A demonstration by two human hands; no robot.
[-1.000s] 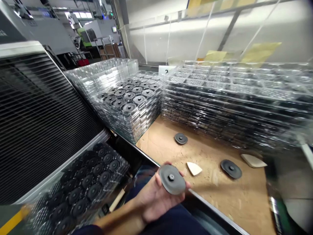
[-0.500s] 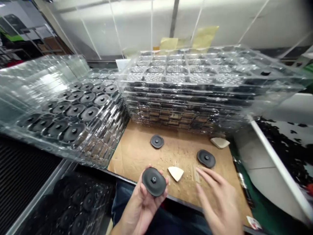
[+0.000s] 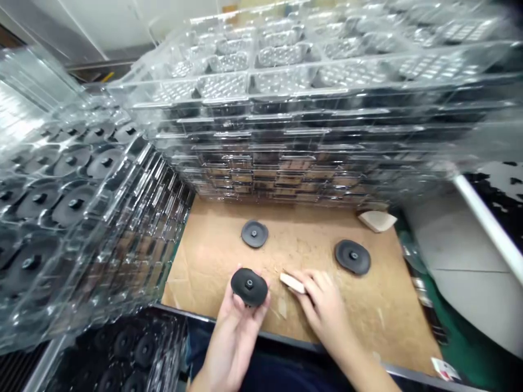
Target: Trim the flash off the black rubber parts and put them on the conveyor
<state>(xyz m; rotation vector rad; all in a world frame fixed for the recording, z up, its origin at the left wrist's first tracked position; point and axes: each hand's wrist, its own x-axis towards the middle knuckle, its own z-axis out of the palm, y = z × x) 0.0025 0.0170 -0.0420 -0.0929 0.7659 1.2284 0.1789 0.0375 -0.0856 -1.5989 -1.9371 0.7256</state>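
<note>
In my left hand (image 3: 241, 321) I hold a black oval rubber-like part (image 3: 250, 287), its small central stud facing up. My right hand (image 3: 322, 302) pinches a cream-white wedge-shaped sponge pad (image 3: 292, 283) just to the right of that part, the two apart. Beyond my hands, one black oval part (image 3: 254, 233) lies on the cardboard sheet (image 3: 212, 256). Another black oval part (image 3: 352, 257) lies right of my right hand. A second cream wedge pad (image 3: 377, 220) rests near the far right corner of the cardboard.
Stacked clear plastic trays (image 3: 281, 136) rise behind the cardboard. On the left, a tray stack (image 3: 134, 218) holds rows of black oval parts. Lower left, a dark tray (image 3: 122, 348) holds more. A white-edged bin (image 3: 486, 218) with black pieces stands right.
My right hand has moved left and picked up the wedge pad from the cardboard. My left hand still holds the black oval part. The view has shifted closer to the trays.
</note>
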